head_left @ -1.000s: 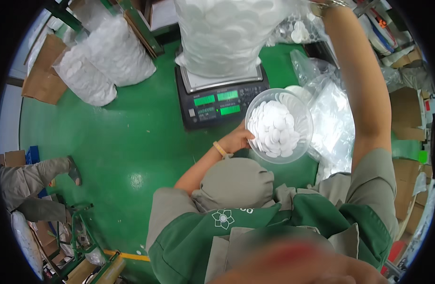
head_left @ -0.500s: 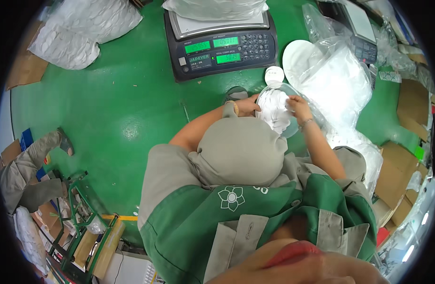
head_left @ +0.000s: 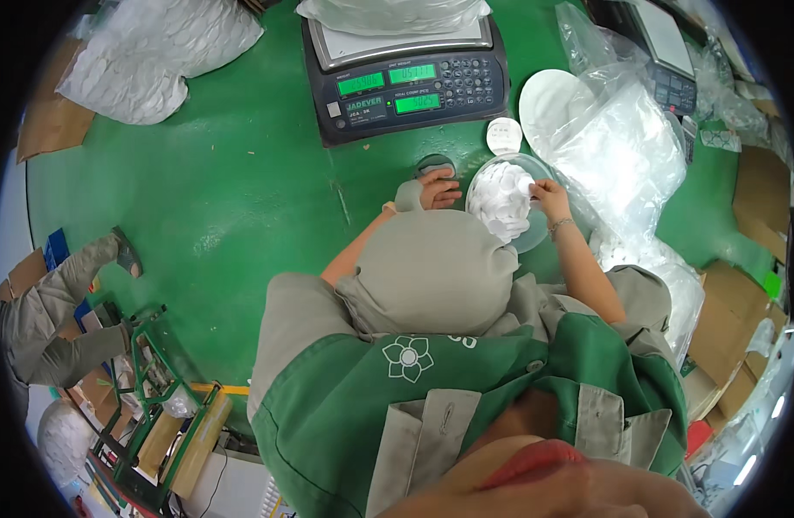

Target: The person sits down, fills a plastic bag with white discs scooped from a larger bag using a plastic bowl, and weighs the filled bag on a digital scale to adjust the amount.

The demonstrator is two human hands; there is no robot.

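A clear round bowl (head_left: 535,231) stands on the green floor in front of me, filled with a heap of small white discs (head_left: 496,205). At its right side my right hand (head_left: 551,200) is closed in a pinch on a white disc (head_left: 525,185). My left hand (head_left: 438,189) is off the bowl, to its left and beside a dark shoe (head_left: 435,164). Its fingers are loosely bent and apart, with nothing visible in them. Just beyond the bowl is a small round white piece (head_left: 504,135) with faint marks.
A counting scale (head_left: 406,95) with green displays carries a clear bag (head_left: 393,15). Right of the bowl lie a larger white disc (head_left: 548,108) and a plastic bag (head_left: 621,164). A second scale (head_left: 664,52) is at far right. Another person's leg (head_left: 78,268) shows at left.
My left hand has left the bowl's left edge and moved left, its fingers loosening. My right hand stays at the bowl's right side. The scale's display readings have changed.
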